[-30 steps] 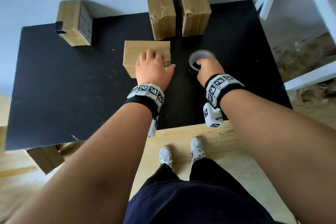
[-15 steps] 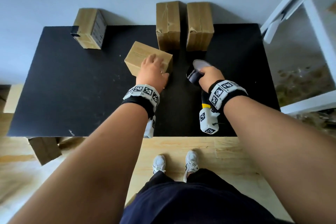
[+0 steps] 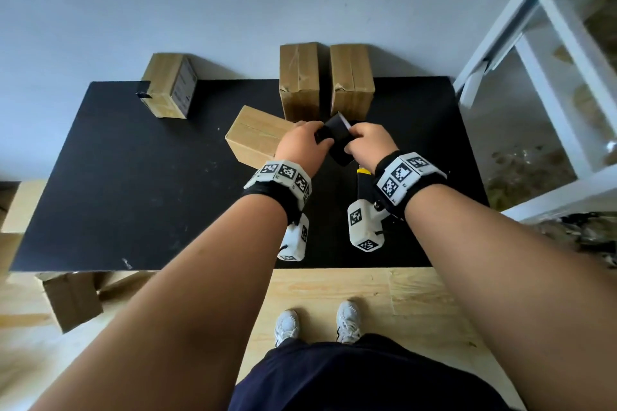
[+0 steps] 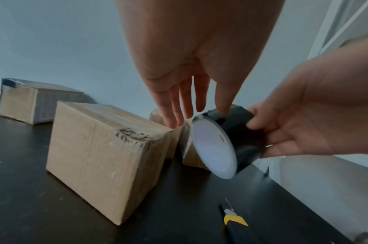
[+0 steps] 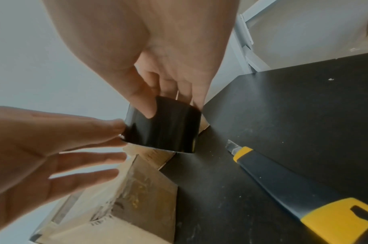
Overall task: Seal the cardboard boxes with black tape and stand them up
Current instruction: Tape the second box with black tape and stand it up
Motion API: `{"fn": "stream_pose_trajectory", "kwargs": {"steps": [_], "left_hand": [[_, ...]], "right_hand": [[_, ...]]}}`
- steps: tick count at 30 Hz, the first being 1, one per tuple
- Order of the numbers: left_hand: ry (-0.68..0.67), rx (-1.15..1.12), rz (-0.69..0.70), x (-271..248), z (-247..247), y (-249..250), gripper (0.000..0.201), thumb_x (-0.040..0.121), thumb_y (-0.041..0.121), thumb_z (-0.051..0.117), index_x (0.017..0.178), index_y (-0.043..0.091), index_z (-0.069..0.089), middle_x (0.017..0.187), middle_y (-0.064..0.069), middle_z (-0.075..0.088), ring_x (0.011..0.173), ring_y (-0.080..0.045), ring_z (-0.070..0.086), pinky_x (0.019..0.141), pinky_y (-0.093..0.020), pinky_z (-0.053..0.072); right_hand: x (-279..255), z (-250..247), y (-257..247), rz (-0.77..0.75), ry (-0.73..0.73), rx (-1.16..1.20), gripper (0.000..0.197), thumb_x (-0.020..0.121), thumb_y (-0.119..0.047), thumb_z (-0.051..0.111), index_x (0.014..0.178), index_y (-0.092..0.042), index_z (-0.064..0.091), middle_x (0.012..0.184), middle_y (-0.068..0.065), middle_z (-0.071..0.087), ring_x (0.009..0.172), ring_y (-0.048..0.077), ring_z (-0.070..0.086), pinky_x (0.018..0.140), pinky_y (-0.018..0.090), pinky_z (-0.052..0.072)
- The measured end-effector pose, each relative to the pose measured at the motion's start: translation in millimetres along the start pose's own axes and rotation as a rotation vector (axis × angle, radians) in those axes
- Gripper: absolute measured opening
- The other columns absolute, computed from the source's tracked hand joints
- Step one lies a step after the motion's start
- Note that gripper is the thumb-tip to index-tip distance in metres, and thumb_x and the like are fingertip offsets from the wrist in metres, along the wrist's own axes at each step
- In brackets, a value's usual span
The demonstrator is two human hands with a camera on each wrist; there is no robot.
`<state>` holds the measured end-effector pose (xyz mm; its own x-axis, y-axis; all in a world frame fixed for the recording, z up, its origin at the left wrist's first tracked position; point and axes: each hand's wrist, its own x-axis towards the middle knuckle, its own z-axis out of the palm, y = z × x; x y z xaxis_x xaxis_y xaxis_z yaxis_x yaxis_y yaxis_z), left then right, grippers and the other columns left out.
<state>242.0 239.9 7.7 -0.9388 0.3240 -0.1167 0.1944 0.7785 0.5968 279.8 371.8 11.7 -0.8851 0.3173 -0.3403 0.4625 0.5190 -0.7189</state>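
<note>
Gripping the black tape roll [image 3: 337, 138] above the table [image 3: 133, 177], the right hand [image 3: 372, 143] holds it while the left hand's [image 3: 302, 147] straight fingers touch its edge.

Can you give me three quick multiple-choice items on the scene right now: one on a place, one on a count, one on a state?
1. Where is the utility knife?
A. on the black table
B. on the floor
C. on a box

2. How many cardboard boxes are on the table?
A. two
B. four
C. six

3. What is the state of the black tape roll?
A. lying flat on the table
B. held above the table
C. standing on a box

Answers:
1 A, it lies on the tabletop near the right hand.
2 B, the head view shows four.
3 B, the right hand grips it; the left hand touches its edge.
</note>
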Motion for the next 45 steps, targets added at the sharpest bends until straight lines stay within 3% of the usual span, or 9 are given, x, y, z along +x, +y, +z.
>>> {"fn": "stream_pose_trajectory", "kwargs": {"steps": [8,12,17,20,25,30,35,40,45], "left_hand": [[0.066,0.075,0.029,-10,7,3,0.027,0.092,0.02,0.056,0.117,0.013,0.064,0.119,-0.006,0.057,0.106,-0.025,0.056,0.083,-0.03,0.042],[0.053,0.03,-0.037,-13,7,-2,0.021,0.089,0.022,0.061,0.107,0.014,0.067,0.109,-0.005,0.062,0.098,-0.023,0.059,0.083,-0.033,0.048],[0.021,-0.004,-0.093,-14,2,-6,0.009,0.088,0.022,0.062,0.09,0.016,0.068,0.088,-0.002,0.066,0.089,-0.021,0.061,0.075,-0.031,0.049],[-0.018,0.02,-0.106,-15,0,-5,0.011,0.09,0.023,0.059,0.093,0.015,0.066,0.088,-0.001,0.064,0.09,-0.021,0.061,0.074,-0.03,0.047],[-0.09,0.079,-0.103,-21,3,-9,0.016,0.093,0.023,0.055,0.103,0.013,0.064,0.102,-0.004,0.065,0.096,-0.021,0.059,0.082,-0.032,0.048],[-0.134,0.05,-0.073,-29,9,-11,0.014,0.093,0.024,0.055,0.101,0.015,0.063,0.098,-0.003,0.064,0.091,-0.019,0.06,0.081,-0.033,0.051],[-0.156,0.046,-0.077,-34,12,-10,0.013,0.094,0.022,0.055,0.101,0.015,0.062,0.098,-0.003,0.063,0.091,-0.019,0.06,0.082,-0.033,0.051],[-0.141,-0.003,-0.105,-37,12,-19,0.012,0.093,0.023,0.056,0.099,0.016,0.063,0.093,0.0,0.06,0.088,-0.017,0.058,0.079,-0.031,0.05],[-0.197,-0.016,-0.204,-43,8,-41,0.015,0.091,0.028,0.059,0.092,0.015,0.066,0.09,-0.002,0.065,0.086,-0.018,0.06,0.075,-0.03,0.049]], "right_hand": [[-11,5,4,0.025,-0.041,0.073,0.025,0.085,-0.002,0.057,0.105,-0.011,0.068,0.103,0.011,0.068,0.099,0.026,0.062,0.086,0.037,0.05],[-14,7,10,0.016,-0.066,0.05,0.029,0.085,-0.002,0.056,0.108,-0.015,0.068,0.103,0.007,0.066,0.094,0.02,0.059,0.075,0.027,0.042],[-17,10,17,0.001,-0.097,0.048,0.03,0.087,-0.008,0.06,0.115,-0.017,0.066,0.111,0.004,0.067,0.103,0.02,0.062,0.091,0.032,0.047],[-20,13,21,-0.01,-0.127,0.05,0.033,0.088,-0.013,0.061,0.121,-0.016,0.064,0.115,0.004,0.067,0.107,0.021,0.063,0.098,0.038,0.048],[-25,12,22,-0.034,-0.144,-0.039,0.033,0.093,-0.02,0.058,0.125,-0.014,0.06,0.12,0.002,0.064,0.11,0.019,0.061,0.097,0.033,0.047],[-27,19,29,0.0,-0.131,-0.107,0.033,0.093,-0.025,0.056,0.124,-0.016,0.06,0.116,0.004,0.066,0.106,0.019,0.063,0.095,0.038,0.051],[-28,22,32,0.027,-0.13,-0.19,0.031,0.094,-0.027,0.055,0.122,-0.014,0.061,0.113,0.005,0.066,0.102,0.021,0.063,0.09,0.035,0.051],[-28,25,33,0.057,-0.13,-0.238,0.032,0.095,-0.035,0.052,0.115,-0.011,0.063,0.106,0.007,0.066,0.098,0.023,0.063,0.086,0.036,0.05],[-28,33,35,0.06,-0.178,-0.268,0.045,0.088,-0.05,0.059,0.084,-0.006,0.067,0.077,0.009,0.062,0.076,0.024,0.062,0.068,0.035,0.048]]}}
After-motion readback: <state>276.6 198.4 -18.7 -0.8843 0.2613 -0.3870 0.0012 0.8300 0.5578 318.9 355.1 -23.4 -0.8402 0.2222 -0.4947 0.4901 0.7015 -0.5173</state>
